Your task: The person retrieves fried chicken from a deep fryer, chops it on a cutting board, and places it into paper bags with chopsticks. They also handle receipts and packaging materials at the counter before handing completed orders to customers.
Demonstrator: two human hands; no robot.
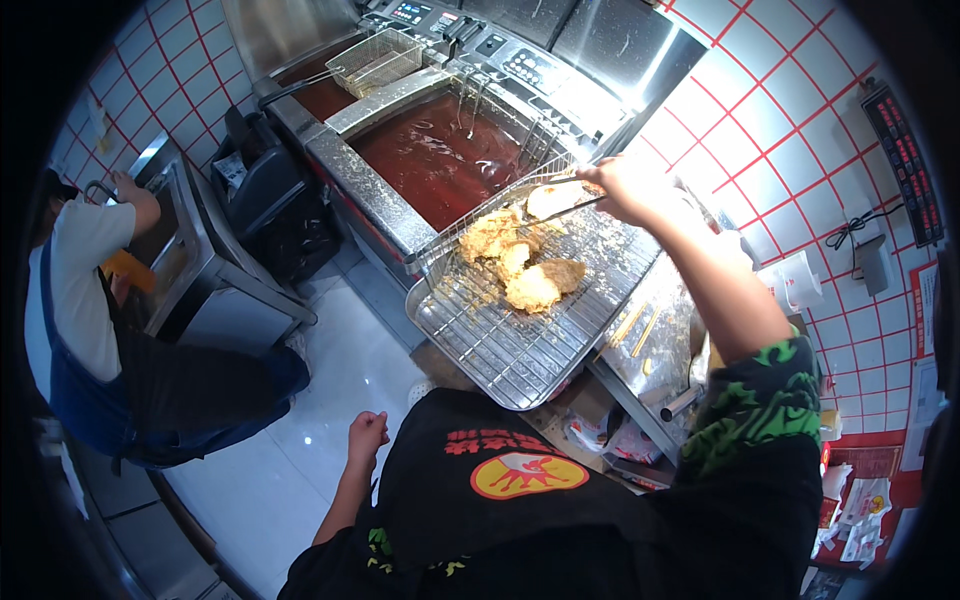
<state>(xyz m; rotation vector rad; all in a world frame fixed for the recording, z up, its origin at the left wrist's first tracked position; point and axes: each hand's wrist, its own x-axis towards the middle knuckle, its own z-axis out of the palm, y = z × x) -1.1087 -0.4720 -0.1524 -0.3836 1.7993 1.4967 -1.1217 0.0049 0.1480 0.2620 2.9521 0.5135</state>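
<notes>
My right hand (619,191) grips a pair of dark metal tongs (571,213) above a wire rack in a metal tray (487,352). The tongs' two arms reach left on either side of a brightly lit fried piece (553,198); I cannot tell whether they pinch it. Several golden battered pieces, seemingly fried chicken (534,291), lie on the rack, with crumbs scattered around them. Low beside my apron (465,480), my left hand (367,435) hangs with its fingers curled and nothing visible in it.
Beyond the tray is a deep fryer vat of dark oil (435,161). A wire fry basket (379,64) rests over a second vat. Another person (82,300) works at a metal counter on the left, near a black bin (262,187). Wooden sticks (645,330) lie right of the tray.
</notes>
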